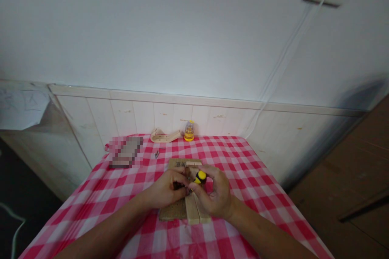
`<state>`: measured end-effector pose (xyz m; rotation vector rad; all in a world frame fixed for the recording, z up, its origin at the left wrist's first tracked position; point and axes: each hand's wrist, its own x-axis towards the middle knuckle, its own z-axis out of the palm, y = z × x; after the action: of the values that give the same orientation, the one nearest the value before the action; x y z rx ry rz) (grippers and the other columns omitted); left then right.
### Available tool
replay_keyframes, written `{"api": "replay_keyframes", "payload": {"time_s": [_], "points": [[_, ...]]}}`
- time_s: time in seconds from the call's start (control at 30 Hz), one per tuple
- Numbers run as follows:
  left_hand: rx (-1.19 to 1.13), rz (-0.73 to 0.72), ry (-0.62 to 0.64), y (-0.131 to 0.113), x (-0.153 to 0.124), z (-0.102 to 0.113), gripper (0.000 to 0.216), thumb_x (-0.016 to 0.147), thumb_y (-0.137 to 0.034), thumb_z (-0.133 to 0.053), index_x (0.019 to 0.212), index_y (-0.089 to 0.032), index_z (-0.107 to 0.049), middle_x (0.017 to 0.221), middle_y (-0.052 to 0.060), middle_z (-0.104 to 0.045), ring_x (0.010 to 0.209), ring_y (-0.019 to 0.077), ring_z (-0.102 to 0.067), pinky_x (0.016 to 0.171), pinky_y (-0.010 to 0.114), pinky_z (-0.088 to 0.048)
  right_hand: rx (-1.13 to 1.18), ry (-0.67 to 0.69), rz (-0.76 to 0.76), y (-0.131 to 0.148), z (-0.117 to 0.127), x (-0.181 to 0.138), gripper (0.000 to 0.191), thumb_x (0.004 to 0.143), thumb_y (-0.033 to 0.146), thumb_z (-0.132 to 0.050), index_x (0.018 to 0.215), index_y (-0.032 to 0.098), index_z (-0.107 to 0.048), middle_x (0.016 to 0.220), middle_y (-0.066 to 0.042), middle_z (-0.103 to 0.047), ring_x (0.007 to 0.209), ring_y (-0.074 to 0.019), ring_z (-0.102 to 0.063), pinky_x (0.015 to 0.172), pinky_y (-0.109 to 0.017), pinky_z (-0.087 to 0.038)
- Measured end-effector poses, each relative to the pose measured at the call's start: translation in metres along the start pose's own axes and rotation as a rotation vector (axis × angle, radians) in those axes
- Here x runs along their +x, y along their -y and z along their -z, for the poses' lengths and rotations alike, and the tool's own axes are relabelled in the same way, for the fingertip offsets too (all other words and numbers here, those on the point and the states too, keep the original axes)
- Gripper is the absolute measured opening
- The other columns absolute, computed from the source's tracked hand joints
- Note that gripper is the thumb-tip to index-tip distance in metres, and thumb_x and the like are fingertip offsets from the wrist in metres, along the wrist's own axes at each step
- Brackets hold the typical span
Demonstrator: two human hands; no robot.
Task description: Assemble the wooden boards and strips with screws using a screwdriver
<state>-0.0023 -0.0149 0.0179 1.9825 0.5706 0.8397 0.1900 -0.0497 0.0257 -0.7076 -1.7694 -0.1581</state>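
My right hand [216,194] is closed round a small screwdriver with a yellow and black handle [200,177], held over light wooden strips [194,210] that lie on a brown board [173,210]. My left hand [167,189] is pinched beside it, its fingertips closed on something small and dark that I cannot make out. Both hands meet above the wooden pieces, near the middle of the table with the red and white checked cloth [249,170].
At the table's far edge, against the wall, stand a curved wooden piece [164,136] and a small yellow jar of bits [189,130]. A loose screw [157,154] lies on the cloth. A blurred-out flat object [125,152] sits at far left. A cable [282,60] hangs from a wall socket.
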Motion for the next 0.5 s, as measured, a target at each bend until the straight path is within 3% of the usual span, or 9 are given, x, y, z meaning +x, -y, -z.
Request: {"api": "replay_keyframes", "payload": {"time_s": [0.2, 0.5], "points": [[0.011, -0.005, 0.004, 0.0, 0.0, 0.0, 0.015, 0.088, -0.028, -0.067, 0.083, -0.018, -0.077, 0.093, 0.008, -0.07, 0.094, 0.0218, -0.064, 0.09, 0.036, -0.049, 0.005, -0.006, -0.018, 0.001, -0.002, -0.001, 0.04, 0.087, 0.034, -0.072, 0.123, 0.025, -0.056, 0.091, -0.007, -0.073, 0.07, -0.0224, -0.07, 0.062, -0.035, -0.061], [0.023, -0.011, 0.001, 0.001, 0.0, -0.001, 0.017, 0.089, -0.026, -0.064, 0.081, -0.018, -0.076, 0.097, 0.009, -0.07, 0.095, 0.021, -0.064, 0.086, 0.033, -0.05, 0.107, 0.045, -0.022, 0.006, -0.002, 0.01, 0.037, 0.088, 0.029, -0.071, 0.123, 0.027, -0.059, 0.095, -0.006, -0.076, 0.078, -0.0226, -0.075, 0.07, -0.035, -0.063]]}}
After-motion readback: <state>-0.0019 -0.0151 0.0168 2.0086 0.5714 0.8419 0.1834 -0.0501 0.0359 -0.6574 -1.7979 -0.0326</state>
